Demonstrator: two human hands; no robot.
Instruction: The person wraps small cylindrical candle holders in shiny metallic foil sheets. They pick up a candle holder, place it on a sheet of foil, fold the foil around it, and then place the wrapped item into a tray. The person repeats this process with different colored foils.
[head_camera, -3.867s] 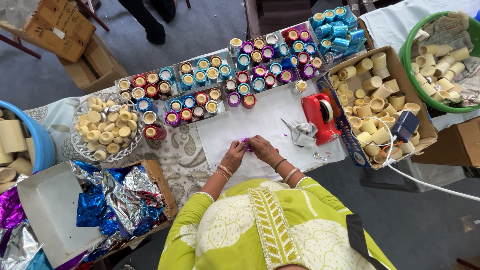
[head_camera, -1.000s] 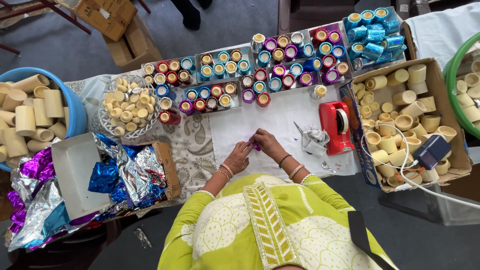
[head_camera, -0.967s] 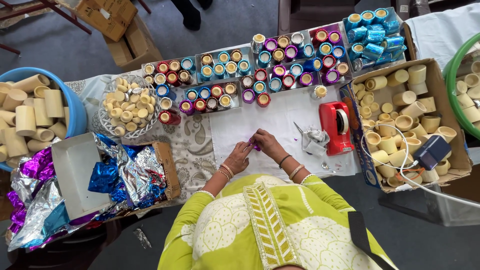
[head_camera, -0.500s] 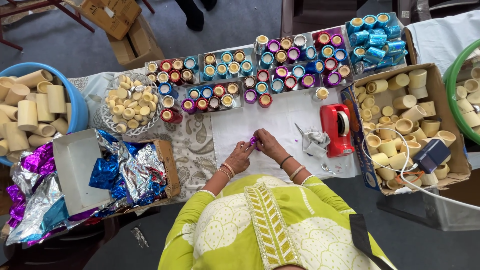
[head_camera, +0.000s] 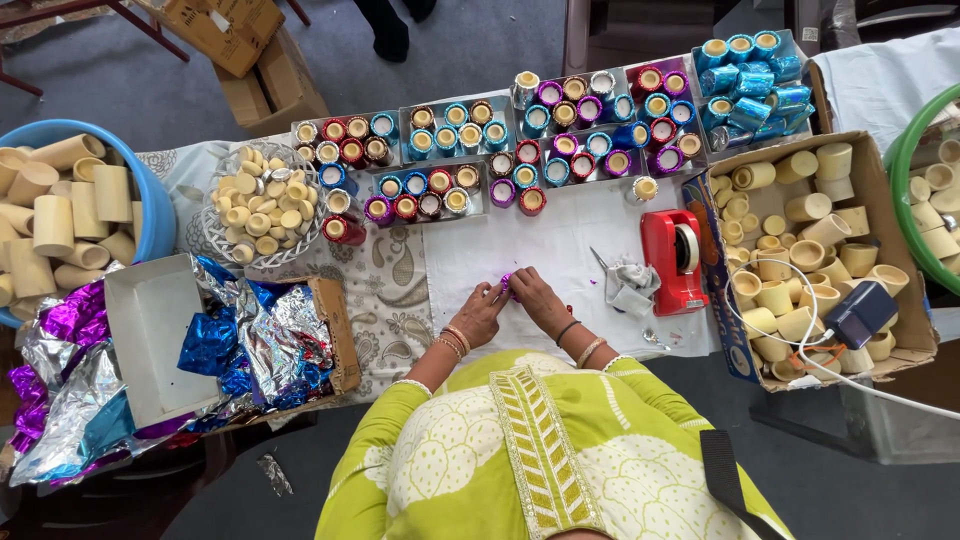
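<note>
Two bare hands meet at the middle of the white paper sheet (head_camera: 560, 250) laid on the table. The left hand (head_camera: 480, 312) and the right hand (head_camera: 535, 298) are drawn together, fingertips closed from both sides on a small purple foil-covered piece (head_camera: 507, 285). That piece sits between the two sets of fingertips, just ahead of the knuckles on the side away from the body; it is too small and too covered to tell its long axis. Both hands touch it, neither plainly nearer, though the right hand's fingers overlap more of it.

Ahead of the hands, well apart, stand rows of small foil-wrapped cups in red, blue, purple and silver (head_camera: 500, 150). To the right, near the right hand, lie a crumpled grey cloth with scissors (head_camera: 628, 285) and a red tape dispenser (head_camera: 675, 255). Further right is a cardboard box of bare cream cups (head_camera: 800, 250). To the left lies a heap of crinkled blue, silver and purple foil sheets (head_camera: 240, 345) across a shallow open box, with a wire basket of small cream discs (head_camera: 262, 210) and a blue tub of cream tubes (head_camera: 60, 215) beyond.
</note>
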